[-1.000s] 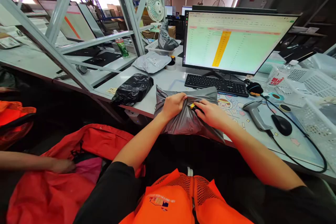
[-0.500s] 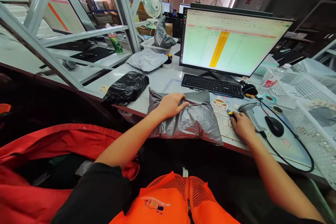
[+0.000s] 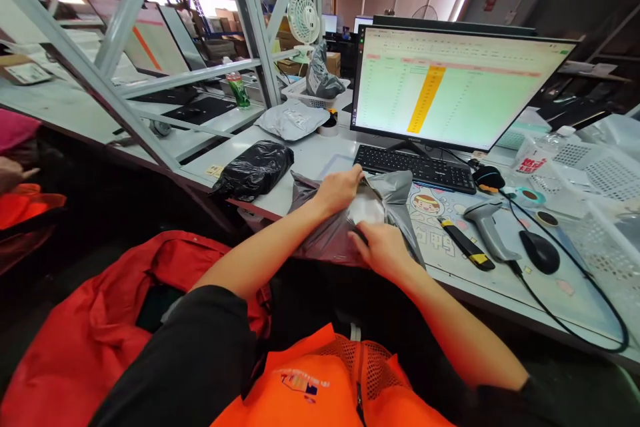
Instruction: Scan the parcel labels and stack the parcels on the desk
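A grey plastic mailer bag [image 3: 327,237] lies at the near edge of the desk, cut open at its top. My left hand [image 3: 340,190] grips the bag's upper edge and holds it apart. My right hand [image 3: 383,250] is closed on the bag's lower right side, fingers at the opening. Something white [image 3: 367,209] shows inside the opening. A black and yellow utility knife [image 3: 467,245] lies on the desk mat to the right, apart from both hands.
Barcode scanner [image 3: 487,220], mouse [image 3: 540,251], keyboard [image 3: 415,169] and monitor [image 3: 460,87] stand behind and right. A black parcel [image 3: 255,170] and a grey one [image 3: 293,119] lie to the left. White baskets [image 3: 595,167] sit far right. A red sack [image 3: 100,320] is low left.
My right hand set the knife down on the mat and came back to the grey bag. The bag's top now gapes open, showing white inside.
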Available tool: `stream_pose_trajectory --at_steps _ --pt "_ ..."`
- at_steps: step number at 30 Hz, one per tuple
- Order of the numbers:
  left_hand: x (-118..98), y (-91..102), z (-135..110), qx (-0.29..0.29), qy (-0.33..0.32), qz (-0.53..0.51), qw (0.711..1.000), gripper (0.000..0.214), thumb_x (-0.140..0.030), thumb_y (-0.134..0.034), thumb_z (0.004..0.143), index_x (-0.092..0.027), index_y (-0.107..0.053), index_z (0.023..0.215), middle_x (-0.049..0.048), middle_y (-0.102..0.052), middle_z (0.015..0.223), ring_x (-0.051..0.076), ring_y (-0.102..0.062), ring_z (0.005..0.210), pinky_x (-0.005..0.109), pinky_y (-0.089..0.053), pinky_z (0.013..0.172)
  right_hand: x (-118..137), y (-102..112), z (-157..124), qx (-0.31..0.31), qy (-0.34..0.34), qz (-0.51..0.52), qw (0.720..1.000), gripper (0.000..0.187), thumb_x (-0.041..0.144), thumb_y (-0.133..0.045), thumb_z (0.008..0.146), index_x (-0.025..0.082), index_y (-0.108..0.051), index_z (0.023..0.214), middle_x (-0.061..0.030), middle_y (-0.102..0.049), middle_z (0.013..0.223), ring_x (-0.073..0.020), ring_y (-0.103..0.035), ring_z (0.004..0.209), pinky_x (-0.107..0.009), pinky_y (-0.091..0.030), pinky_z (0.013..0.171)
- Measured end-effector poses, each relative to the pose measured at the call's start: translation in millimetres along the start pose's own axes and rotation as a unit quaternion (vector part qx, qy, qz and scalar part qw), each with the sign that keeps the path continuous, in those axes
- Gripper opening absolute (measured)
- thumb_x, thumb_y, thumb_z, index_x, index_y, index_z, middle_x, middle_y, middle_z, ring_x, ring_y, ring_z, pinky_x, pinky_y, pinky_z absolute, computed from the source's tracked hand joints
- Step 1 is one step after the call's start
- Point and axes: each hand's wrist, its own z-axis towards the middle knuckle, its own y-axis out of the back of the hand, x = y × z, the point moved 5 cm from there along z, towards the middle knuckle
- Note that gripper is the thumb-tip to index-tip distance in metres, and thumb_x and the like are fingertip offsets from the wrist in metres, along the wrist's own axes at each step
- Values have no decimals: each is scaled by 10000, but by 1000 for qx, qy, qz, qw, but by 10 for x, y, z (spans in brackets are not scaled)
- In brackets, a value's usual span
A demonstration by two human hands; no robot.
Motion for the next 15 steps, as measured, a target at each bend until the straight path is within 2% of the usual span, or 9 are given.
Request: stream_pose_trajectory --at_steps 2,4,6,7,9,11,13,15 --pt "239 157 130 1 17 37 999 373 -386 -341 1115 -197 -622 1269 144 -772 1064 315 -736 1006 385 -506 867 44 84 -311 -11 65 6 998 331 378 -476 1095 220 -655 866 -50 -705 722 -200 -645 652 -310 -357 618" --pt "599 346 260 -9 80 63 995 379 -389 -352 1117 -178 -602 1308 161 -765 1086 331 -730 1053 406 -508 910 53 183 -686 -30 111 27 993 372 348 -446 1108 229 -633 809 -34 -668 667 -184 -621 604 -323 -343 598" --pt "980 476 317 -25 155 81 984 411 -369 -323 1129 -124 -569 1349 197 -743 1134 344 -712 1113 441 -500 957 11 230 -1037 -32 126 62 990 390 324 -445 1111 238 -605 766 -20 -634 635 -176 -597 573 -334 -344 582" --pt "1138 486 311 -28 184 86 979 427 -351 -301 1135 -87 -550 1360 220 -728 1160 350 -700 1141 458 -493 974 -33 221 -1180 -26 123 79 989 392 315 -452 1110 241 -593 751 -14 -623 627 -171 -588 562 -336 -348 576" --pt "1337 379 246 -18 217 90 972 435 -313 -279 1140 -24 -537 1337 260 -703 1185 352 -683 1164 466 -479 992 -161 143 -1375 -7 103 106 989 395 310 -463 1109 242 -580 739 -8 -624 638 -164 -595 569 -326 -368 573" --pt "1388 171 159 9 230 90 969 401 -294 -328 1129 -5 -570 1264 269 -708 1147 345 -687 1135 446 -476 989 -331 28 -1454 -2 71 108 992 391 326 -466 1110 236 -585 748 -13 -643 670 -170 -622 609 -313 -400 587" --pt "1326 -11 111 39 226 86 969 364 -283 -392 1102 -9 -607 1209 269 -720 1107 352 -695 1096 441 -485 974 -503 -74 -1458 -16 39 96 994 362 332 -481 1099 229 -612 778 -35 -673 740 -192 -652 692 -309 -455 636" --pt "1168 -45 148 32 189 92 977 364 -294 -436 1072 -30 -618 1244 283 -700 1201 382 -660 1169 475 -470 1015 -622 -143 -1434 -37 18 86 995 293 312 -518 1067 219 -664 831 -82 -707 885 -238 -676 845 -347 -524 736"
